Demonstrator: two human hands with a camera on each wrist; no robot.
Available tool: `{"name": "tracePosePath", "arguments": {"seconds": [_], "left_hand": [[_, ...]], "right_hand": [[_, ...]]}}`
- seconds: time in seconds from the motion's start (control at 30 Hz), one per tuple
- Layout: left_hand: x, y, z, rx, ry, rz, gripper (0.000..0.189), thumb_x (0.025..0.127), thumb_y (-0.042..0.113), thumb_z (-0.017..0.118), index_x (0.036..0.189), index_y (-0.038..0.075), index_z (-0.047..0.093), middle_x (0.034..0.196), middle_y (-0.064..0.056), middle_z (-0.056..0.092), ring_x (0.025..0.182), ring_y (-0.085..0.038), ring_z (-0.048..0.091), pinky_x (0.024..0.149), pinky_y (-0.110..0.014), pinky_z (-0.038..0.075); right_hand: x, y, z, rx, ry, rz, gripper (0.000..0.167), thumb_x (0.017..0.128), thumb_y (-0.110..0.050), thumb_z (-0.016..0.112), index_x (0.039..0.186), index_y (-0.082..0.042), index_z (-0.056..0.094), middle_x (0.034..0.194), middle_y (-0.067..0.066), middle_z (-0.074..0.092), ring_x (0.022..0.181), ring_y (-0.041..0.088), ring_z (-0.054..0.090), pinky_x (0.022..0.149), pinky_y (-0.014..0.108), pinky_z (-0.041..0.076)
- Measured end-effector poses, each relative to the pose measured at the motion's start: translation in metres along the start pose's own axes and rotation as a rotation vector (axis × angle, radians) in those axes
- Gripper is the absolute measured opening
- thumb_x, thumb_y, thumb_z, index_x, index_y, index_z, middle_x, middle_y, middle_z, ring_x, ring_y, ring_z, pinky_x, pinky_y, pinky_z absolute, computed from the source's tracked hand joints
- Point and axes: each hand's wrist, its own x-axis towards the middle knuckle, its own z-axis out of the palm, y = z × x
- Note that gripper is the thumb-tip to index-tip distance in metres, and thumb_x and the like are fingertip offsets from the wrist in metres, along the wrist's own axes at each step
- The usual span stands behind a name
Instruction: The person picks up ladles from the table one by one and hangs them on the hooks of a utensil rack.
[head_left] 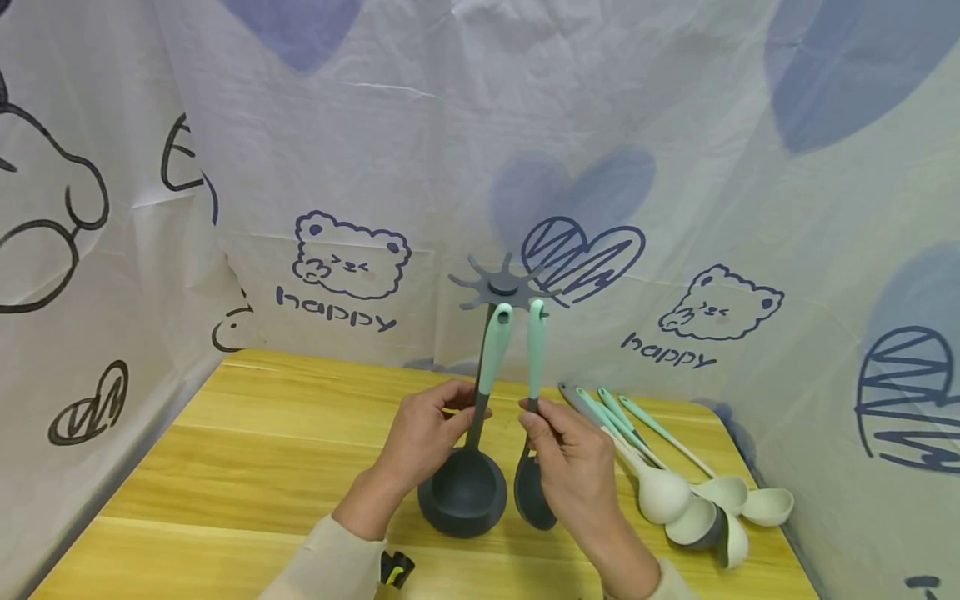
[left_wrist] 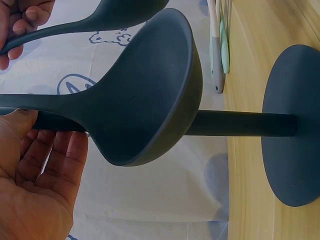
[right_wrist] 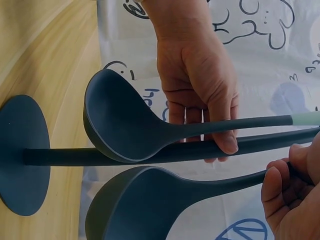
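Note:
A dark utensil stand [head_left: 504, 287] has a round base [left_wrist: 292, 165], a thin pole and a ring of hooks on top. My left hand [head_left: 427, 425] grips its pole, thumb in front and fingers behind. In front of that pole, a dark ladle [head_left: 468, 483] with a mint handle hangs bowl-down from the top. My right hand [head_left: 577, 450] pinches the neck of a second dark ladle [right_wrist: 135, 210]. This one is upright beside the stand, and the end of its mint handle [head_left: 536, 342] overlaps a hook in the head view.
Several pale spoons and ladles [head_left: 663, 496] with mint handles lie in a pile on the right of the wooden table [head_left: 247, 450]. A printed cloth [head_left: 450, 167] hangs behind the table. By the left sleeve is a small black and yellow object [head_left: 397, 569].

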Motion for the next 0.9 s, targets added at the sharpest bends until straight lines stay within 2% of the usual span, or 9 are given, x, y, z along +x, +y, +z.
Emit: {"name": "tracePosePath", "arguments": {"seconds": [0.17, 0.3, 0.5, 0.73, 0.9], "left_hand": [[0.0, 0.001, 0.0, -0.002, 0.003, 0.002, 0.011, 0.097, 0.021, 0.079, 0.108, 0.022, 0.079, 0.1, 0.008, 0.079, 0.099, -0.013, 0.074, 0.086, -0.041, 0.063], [0.0, 0.001, 0.0, 0.002, 0.006, 0.001, 0.012, 0.097, 0.02, 0.079, 0.108, 0.022, 0.079, 0.101, 0.007, 0.078, 0.099, -0.013, 0.074, 0.086, -0.041, 0.063], [0.0, -0.001, 0.001, 0.003, 0.01, 0.008, 0.012, 0.096, 0.019, 0.079, 0.108, 0.021, 0.079, 0.101, 0.007, 0.079, 0.099, -0.013, 0.074, 0.086, -0.041, 0.063], [0.0, -0.001, 0.001, 0.008, 0.017, 0.017, 0.013, 0.096, 0.02, 0.08, 0.108, 0.021, 0.079, 0.1, 0.007, 0.079, 0.098, -0.013, 0.074, 0.084, -0.04, 0.063], [0.001, -0.003, 0.002, 0.016, 0.022, 0.018, 0.012, 0.096, 0.02, 0.08, 0.107, 0.022, 0.079, 0.099, 0.008, 0.078, 0.098, -0.013, 0.074, 0.084, -0.04, 0.063]], "right_hand": [[0.0, 0.001, 0.004, 0.018, -0.002, 0.014, 0.016, 0.099, -0.002, 0.07, 0.109, -0.011, 0.08, 0.077, 0.0, 0.067, 0.061, 0.01, 0.06, 0.054, 0.018, 0.051], [0.002, 0.003, 0.007, 0.02, 0.004, 0.013, 0.016, 0.099, -0.003, 0.071, 0.108, -0.012, 0.08, 0.075, -0.001, 0.066, 0.062, 0.006, 0.058, 0.054, 0.018, 0.05], [0.004, 0.006, 0.011, 0.014, -0.001, 0.019, 0.013, 0.099, -0.005, 0.071, 0.105, -0.012, 0.08, 0.075, 0.001, 0.068, 0.062, 0.007, 0.059, 0.054, 0.018, 0.051], [0.006, 0.01, 0.016, 0.0, -0.011, 0.026, 0.01, 0.099, -0.006, 0.072, 0.104, -0.009, 0.08, 0.076, 0.007, 0.07, 0.061, 0.008, 0.061, 0.054, 0.018, 0.051], [0.007, 0.01, 0.018, -0.023, -0.015, 0.044, 0.009, 0.099, -0.008, 0.073, 0.105, -0.006, 0.08, 0.081, 0.005, 0.073, 0.063, 0.007, 0.064, 0.055, 0.02, 0.053]]}}
